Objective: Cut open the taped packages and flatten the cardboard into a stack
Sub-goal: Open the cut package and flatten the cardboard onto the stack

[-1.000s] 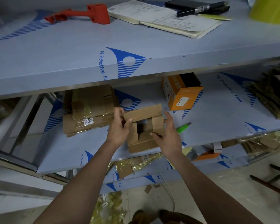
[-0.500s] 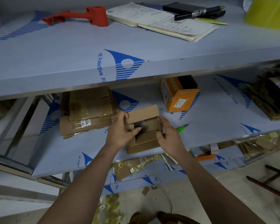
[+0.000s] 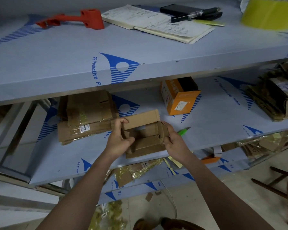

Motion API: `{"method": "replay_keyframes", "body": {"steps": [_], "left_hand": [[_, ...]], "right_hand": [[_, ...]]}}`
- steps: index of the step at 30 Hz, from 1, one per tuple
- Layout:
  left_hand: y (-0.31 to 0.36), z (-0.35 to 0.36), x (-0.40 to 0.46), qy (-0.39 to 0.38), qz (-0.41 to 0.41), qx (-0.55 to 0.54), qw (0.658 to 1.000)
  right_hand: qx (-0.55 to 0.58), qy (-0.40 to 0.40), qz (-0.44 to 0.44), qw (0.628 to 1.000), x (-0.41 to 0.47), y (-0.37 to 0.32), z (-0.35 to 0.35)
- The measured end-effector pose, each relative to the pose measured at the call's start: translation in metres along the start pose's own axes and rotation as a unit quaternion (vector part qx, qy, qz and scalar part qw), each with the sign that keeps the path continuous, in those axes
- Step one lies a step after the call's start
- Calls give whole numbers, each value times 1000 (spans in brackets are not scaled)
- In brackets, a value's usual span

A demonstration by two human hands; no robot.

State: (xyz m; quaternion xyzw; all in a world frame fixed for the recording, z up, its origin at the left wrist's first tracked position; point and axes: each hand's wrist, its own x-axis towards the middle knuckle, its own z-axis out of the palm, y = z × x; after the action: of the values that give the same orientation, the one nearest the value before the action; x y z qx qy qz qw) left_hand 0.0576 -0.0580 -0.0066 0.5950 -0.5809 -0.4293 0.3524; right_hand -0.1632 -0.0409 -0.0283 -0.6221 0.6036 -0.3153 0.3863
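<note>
Head view shows, mid-frame, the left hand point(image 3: 119, 138) and right hand point(image 3: 172, 140) each gripping a side of the open cardboard box point(image 3: 145, 135) over the middle shelf point(image 3: 214, 123); farther back left lies the flat cardboard stack point(image 3: 86, 117)

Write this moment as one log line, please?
step: flattening | left hand: grips opened cardboard box | right hand: grips its right side | flattened stack: left of box | green cutter: on shelf

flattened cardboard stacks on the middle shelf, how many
2: one flattened cardboard stack at the left beside the left hand, another cardboard pile at the far right edge, partly cut off by the frame.
</note>
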Motion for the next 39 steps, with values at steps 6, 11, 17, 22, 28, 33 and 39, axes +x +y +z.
{"method": "replay_keyframes", "body": {"steps": [6,11,17,22,28,33,39], "left_hand": [[-10,-30,-7,-31,-74,-176,981],[-19,-36,-8,-16,-120,-293,948],[-16,-40,-8,-67,-142,-301,941],[-14,-45,-9,-72,-189,-348,916],[-13,-48,-4,-86,-245,-259,930],[-15,-32,-1,-45,-300,-213,929],[-20,-25,-7,-29,-301,-204,931]], "right_hand": [[13,-17,-18,1000,-2,-5,4],[51,-37,-21,998,-1,-9,7],[92,-42,-23,995,-4,-8,5],[75,-43,-31,996,-3,-1,7],[89,-78,-10,993,-2,5,2],[111,-80,14,990,-5,-3,0],[127,-44,108,985,-2,3,6]]}}
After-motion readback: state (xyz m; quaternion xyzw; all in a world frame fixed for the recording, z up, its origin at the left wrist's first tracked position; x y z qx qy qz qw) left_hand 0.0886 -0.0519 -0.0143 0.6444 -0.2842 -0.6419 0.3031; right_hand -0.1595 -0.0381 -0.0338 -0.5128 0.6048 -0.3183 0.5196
